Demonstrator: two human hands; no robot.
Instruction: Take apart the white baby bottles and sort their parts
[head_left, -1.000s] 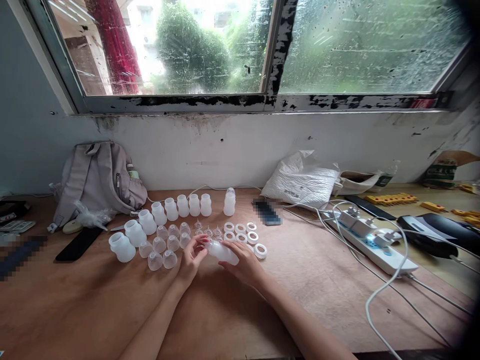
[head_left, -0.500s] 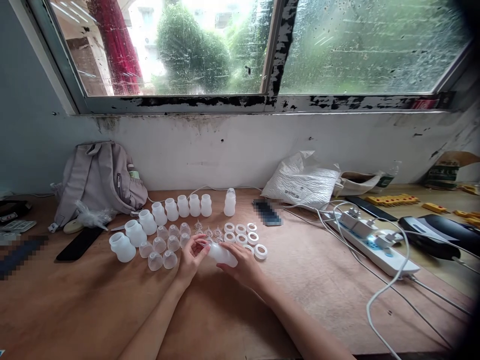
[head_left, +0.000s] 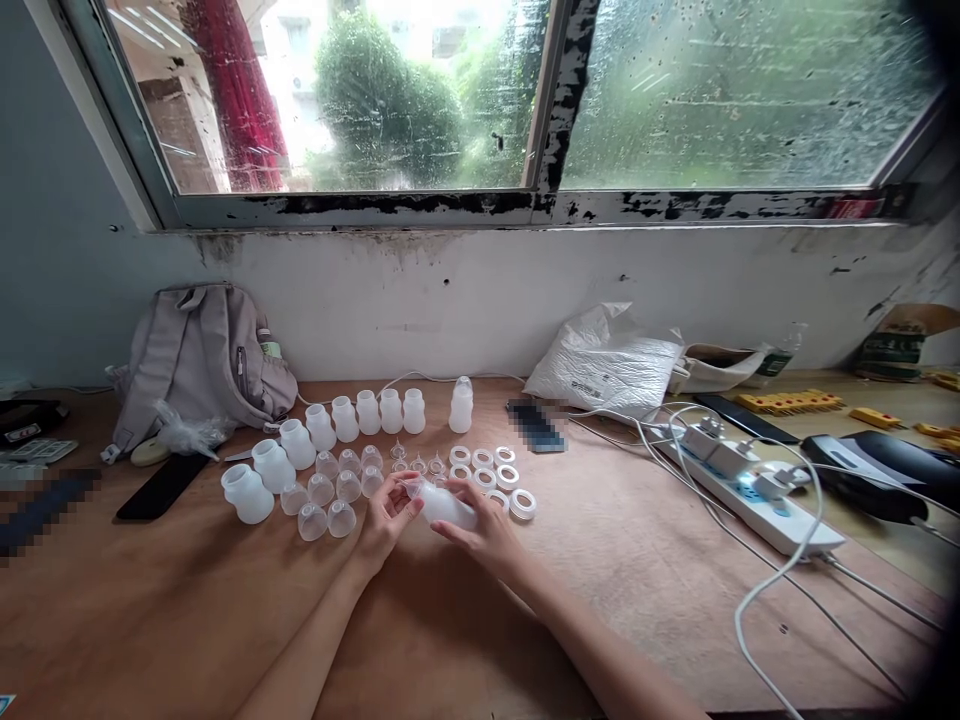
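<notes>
Both hands point(head_left: 439, 520) grip a white bottle point(head_left: 448, 508) closed.

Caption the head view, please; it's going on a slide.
Both hands, left and right, hold a white bottle over a wooden table.

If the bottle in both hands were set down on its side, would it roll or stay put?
The bottle looks round-bodied and lies sideways between the left hand and right hand, so it would probably roll. Translucent and seemingly empty, it is likely light.

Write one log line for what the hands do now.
left hand: at bottle mouth | right hand: holds white bottle sideways | table: bottles, rings
</notes>
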